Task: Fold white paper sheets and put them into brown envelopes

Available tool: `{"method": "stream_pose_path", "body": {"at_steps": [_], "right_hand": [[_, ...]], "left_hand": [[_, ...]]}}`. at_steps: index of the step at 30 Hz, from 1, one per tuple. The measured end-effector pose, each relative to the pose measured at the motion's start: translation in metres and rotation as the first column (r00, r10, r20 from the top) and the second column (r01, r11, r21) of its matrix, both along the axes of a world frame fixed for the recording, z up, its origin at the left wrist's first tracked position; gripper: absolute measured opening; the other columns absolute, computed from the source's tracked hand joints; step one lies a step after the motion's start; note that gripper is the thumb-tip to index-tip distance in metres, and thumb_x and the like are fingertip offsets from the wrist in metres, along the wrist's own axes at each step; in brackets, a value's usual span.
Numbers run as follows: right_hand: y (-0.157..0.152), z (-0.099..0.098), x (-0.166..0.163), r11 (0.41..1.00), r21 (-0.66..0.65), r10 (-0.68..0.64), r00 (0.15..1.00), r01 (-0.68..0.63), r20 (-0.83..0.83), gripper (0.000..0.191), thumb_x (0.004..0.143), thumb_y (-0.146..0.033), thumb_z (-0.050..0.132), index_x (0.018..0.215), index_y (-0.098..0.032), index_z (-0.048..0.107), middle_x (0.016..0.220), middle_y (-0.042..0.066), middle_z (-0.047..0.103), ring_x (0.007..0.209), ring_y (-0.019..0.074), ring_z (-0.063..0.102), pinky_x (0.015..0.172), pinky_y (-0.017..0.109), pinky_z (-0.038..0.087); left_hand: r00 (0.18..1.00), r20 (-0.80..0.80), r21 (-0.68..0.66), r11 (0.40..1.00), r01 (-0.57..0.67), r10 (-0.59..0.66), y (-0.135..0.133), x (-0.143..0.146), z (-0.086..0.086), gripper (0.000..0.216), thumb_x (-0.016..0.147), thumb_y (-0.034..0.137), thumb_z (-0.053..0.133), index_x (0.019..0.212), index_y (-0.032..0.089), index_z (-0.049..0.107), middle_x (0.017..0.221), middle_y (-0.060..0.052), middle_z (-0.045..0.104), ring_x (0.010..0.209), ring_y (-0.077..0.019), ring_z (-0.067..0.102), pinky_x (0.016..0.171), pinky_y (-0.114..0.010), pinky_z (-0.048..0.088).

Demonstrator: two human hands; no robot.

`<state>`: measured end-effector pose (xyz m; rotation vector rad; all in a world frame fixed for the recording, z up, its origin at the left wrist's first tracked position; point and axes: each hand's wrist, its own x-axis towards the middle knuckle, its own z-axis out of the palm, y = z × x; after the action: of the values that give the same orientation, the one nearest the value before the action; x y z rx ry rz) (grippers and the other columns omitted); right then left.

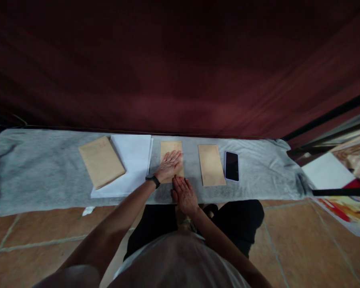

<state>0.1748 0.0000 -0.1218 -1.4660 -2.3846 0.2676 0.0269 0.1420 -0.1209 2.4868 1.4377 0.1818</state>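
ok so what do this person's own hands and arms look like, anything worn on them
Both hands are ungloved. The left hand has a dark watch or band at its wrist; none shows at the right hand. Both forearms are bare, with what looks like a pale sleeve edge high on the left arm.

A grey cloth [267, 168] bears white paper [135, 156], two tan envelopes [211, 165] and a phone [232, 166]
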Motion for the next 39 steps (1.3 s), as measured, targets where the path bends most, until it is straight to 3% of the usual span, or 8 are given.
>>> {"method": "stream_pose_path", "body": {"at_steps": [7,15,24,27,33,39], "right_hand": [[-0.004,-0.009,-0.004,0.998,0.045,-0.042,0.999,0.040,0.034,0.053,0.105,-0.032,0.043,0.151,-0.006,0.046,0.153,0.017,0.052,0.147,0.0261,0.041,0.126,0.049,0.027],[-0.004,-0.007,-0.002,0.999,0.020,-0.036,0.999,0.036,0.037,0.062,0.103,-0.028,0.042,0.161,-0.011,0.027,0.162,0.014,0.040,0.152,0.0237,0.033,0.127,0.049,0.021],[0.003,-0.007,0.028,0.987,0.047,-0.157,0.987,0.155,0.042,0.058,0.107,-0.036,0.039,0.158,-0.010,0.034,0.161,0.016,0.040,0.150,0.0275,0.036,0.125,0.051,0.024],[0.004,-0.002,0.024,0.980,0.071,-0.189,0.982,0.187,0.016,0.058,0.107,-0.034,0.040,0.158,-0.008,0.034,0.161,0.017,0.041,0.151,0.0280,0.035,0.125,0.052,0.026],[0.000,0.006,-0.018,0.997,0.052,0.052,0.998,-0.050,-0.023,0.058,0.106,-0.040,0.043,0.157,-0.013,0.039,0.159,0.012,0.045,0.149,0.0220,0.039,0.126,0.041,0.029],[0.000,0.001,-0.007,0.998,0.043,0.052,0.999,-0.053,0.011,0.063,0.106,-0.047,0.043,0.157,-0.011,0.036,0.161,0.014,0.042,0.151,0.0221,0.036,0.126,0.041,0.029]], "left_hand": [[0.999,0.000,-0.027,0.998,0.053,-0.053,-0.065,-0.019,0.000,0.058,0.107,0.042,0.020,0.161,0.020,0.028,0.168,-0.005,0.029,0.157,-0.0191,0.019,0.129,-0.045,0.014],[1.000,-0.015,0.104,0.994,0.015,-0.014,-0.121,-0.036,0.002,0.064,0.105,0.049,0.032,0.159,0.016,0.032,0.165,-0.012,0.034,0.156,-0.0240,0.025,0.128,-0.048,0.018],[0.999,-0.018,0.151,0.988,-0.036,0.039,-0.132,-0.046,0.001,0.068,0.103,0.052,0.036,0.160,0.017,0.030,0.165,-0.012,0.033,0.154,-0.0255,0.028,0.127,-0.046,0.021],[0.999,-0.027,0.157,0.987,-0.041,0.045,-0.133,-0.046,0.001,0.067,0.103,0.050,0.037,0.160,0.015,0.031,0.165,-0.013,0.034,0.155,-0.0261,0.027,0.127,-0.047,0.020],[0.996,-0.086,0.140,0.990,0.004,0.008,-0.132,-0.049,-0.002,0.061,0.098,0.025,0.037,0.156,0.007,0.038,0.164,-0.016,0.033,0.155,-0.0265,0.026,0.127,-0.048,0.023],[0.998,-0.051,0.147,0.989,-0.031,0.039,-0.132,-0.047,-0.003,0.061,0.098,0.027,0.037,0.157,0.012,0.036,0.164,-0.014,0.035,0.155,-0.0257,0.027,0.127,-0.049,0.023]]}}
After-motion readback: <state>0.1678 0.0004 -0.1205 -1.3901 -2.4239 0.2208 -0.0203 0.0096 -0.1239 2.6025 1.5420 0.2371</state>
